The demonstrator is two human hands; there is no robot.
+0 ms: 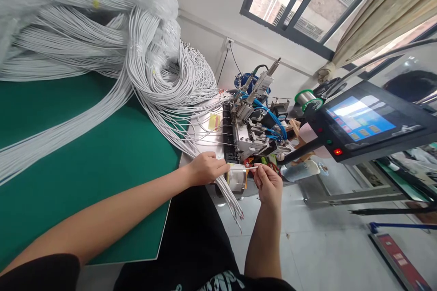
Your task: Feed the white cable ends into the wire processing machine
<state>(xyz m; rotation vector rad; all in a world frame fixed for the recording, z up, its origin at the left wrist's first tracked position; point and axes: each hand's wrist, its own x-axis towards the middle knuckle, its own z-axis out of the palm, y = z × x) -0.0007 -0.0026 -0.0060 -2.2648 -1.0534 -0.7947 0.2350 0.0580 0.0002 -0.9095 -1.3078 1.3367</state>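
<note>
My left hand (209, 169) is closed on one white cable (241, 168), which runs across to my right hand. At its end, the fingertips of my right hand (268, 182) pinch the same cable. Below my left hand hangs a bunch of loose white cable ends (229, 198), some with reddish tips. Just beyond both hands stands a wire-processing machine (246, 132) with metal clamps and blue air tubes. Several cables lie across its metal plate (205, 138) toward a black slotted strip. A clear round container (236, 177) sits behind the held cable.
Large coils of white cable (150, 63), partly in plastic film, lie on the green table (136, 154) at left. A control screen (365, 118) juts out at right, beside a solder wire spool (308, 100). A clear bottle (300, 170) lies beneath it.
</note>
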